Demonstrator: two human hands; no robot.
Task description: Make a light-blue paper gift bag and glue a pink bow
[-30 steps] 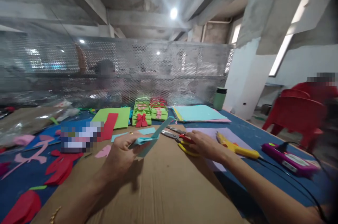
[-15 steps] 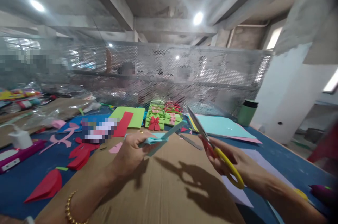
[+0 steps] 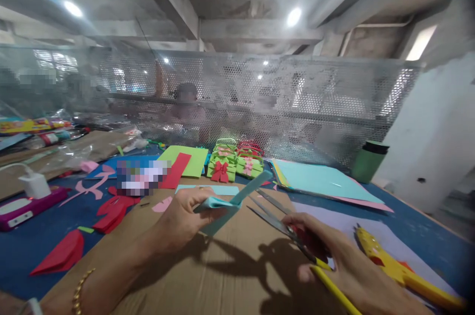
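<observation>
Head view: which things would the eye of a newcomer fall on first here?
Probably the bright green bag-like pieces with bows, at the far middle of the table. Then the scissors in the right hand's grip and the folded light-blue piece in the left hand's grip, both above the cardboard. A yellow glue gun also stands out, over the lilac sheet at right.

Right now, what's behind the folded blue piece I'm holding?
Beyond the folded blue piece, a partly hidden pale strip shows near the far edge of the cardboard. Whatever it and your left hand cover can't be seen.
</observation>
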